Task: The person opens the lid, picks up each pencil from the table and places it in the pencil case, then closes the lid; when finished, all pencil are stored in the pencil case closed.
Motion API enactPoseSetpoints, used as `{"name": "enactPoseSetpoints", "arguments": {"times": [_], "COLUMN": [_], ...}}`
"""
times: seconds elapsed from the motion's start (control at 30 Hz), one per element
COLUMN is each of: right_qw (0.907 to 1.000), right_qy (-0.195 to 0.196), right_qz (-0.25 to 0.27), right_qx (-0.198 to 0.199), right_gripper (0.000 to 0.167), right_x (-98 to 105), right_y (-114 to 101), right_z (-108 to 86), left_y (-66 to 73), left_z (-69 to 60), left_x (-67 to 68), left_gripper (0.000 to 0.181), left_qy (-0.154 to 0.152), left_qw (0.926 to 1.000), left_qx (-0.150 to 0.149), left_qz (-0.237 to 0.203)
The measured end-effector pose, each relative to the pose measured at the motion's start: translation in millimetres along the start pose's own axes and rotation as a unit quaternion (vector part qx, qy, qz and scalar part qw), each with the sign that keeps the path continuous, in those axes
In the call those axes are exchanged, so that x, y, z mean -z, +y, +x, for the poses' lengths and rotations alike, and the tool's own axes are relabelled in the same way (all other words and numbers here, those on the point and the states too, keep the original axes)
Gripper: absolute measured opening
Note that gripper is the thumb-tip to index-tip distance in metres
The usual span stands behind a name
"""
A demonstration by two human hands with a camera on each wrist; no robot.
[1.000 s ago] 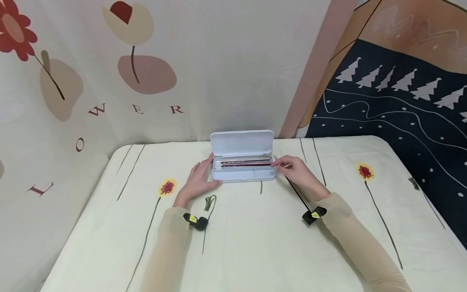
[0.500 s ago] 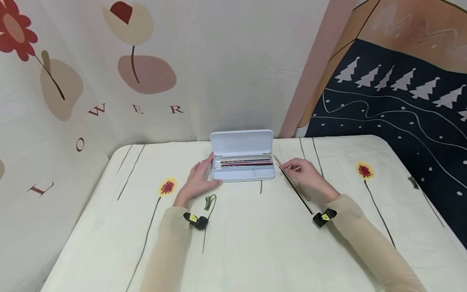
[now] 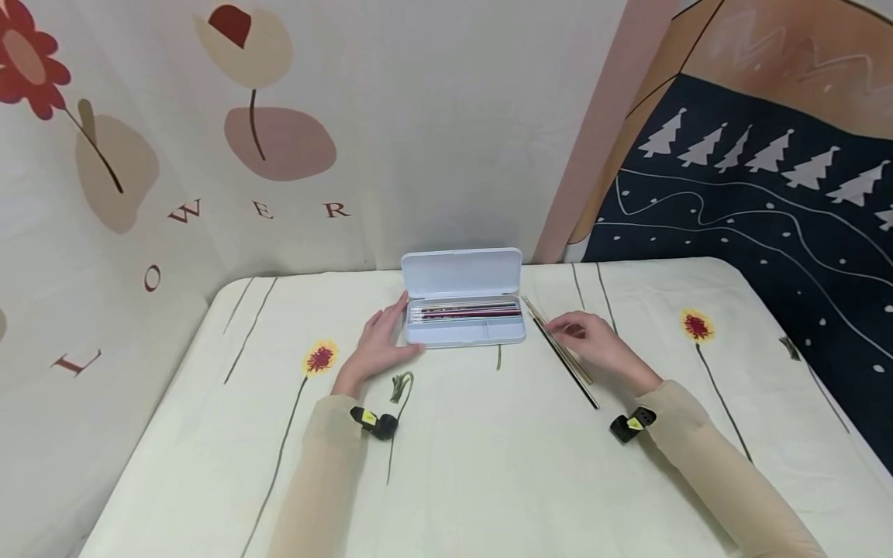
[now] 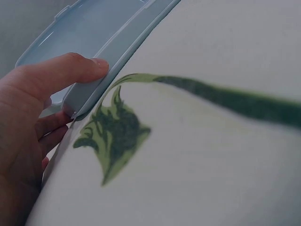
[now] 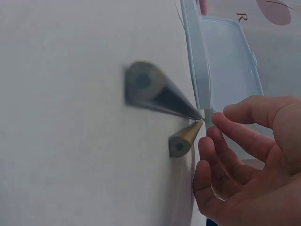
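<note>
A pale blue pencil case (image 3: 446, 335) lies with its lid raised near the far edge of the table. Several pencils (image 3: 467, 314), one dark red, fill its back compartment. My left hand (image 3: 377, 345) grips the case's left end; in the left wrist view the thumb (image 4: 87, 69) presses the front side and the other fingers sit at the corner. Right of the case, a black pencil (image 3: 567, 364) and a gold pencil (image 3: 580, 370) lie slanted on the cloth. My right hand (image 3: 596, 341) hovers by them, fingers loosely bent, nothing between thumb and fingertips.
A cream cloth (image 3: 460, 465) printed with flowers covers the table. Behind it hangs a pale curtain (image 3: 446, 155) close to the raised lid. Dark fabric with white trees (image 3: 753, 194) hangs at the right.
My right hand has let go of the dark red pencil at the case's right end and moved right and towards me, beside the loose pencils. The left hand stays put.
</note>
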State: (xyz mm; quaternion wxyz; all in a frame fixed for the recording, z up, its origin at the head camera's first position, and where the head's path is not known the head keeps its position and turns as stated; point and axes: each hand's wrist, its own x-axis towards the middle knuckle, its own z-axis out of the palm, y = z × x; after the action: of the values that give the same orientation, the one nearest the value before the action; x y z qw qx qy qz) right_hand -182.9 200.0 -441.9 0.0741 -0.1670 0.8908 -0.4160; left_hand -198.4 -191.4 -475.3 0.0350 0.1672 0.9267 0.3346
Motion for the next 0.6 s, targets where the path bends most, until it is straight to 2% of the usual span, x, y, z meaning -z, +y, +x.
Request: {"name": "enactPoseSetpoints", "arguments": {"times": [0.37, 0.6], "right_qw": [0.9997, 0.9998], "right_qy": [-0.003, -0.005], "right_qz": [0.024, 0.018], "right_qx": [0.011, -0.005], "right_gripper": [0.026, 0.032], "right_x": [2.3, -0.9], "right_y": [7.5, 11.0], "right_z": [-2.0, 0.4], "left_y": [0.0, 2.5], "left_z": [-0.5, -1.1], "left_x": [-0.8, 0.7], "left_gripper": [0.099, 0.099], "left_qy": [0.000, 0.000], "left_qw": [1.0000, 1.0000], "left_qx": [0.001, 0.000], "left_qz": [-0.005, -0.006]}}
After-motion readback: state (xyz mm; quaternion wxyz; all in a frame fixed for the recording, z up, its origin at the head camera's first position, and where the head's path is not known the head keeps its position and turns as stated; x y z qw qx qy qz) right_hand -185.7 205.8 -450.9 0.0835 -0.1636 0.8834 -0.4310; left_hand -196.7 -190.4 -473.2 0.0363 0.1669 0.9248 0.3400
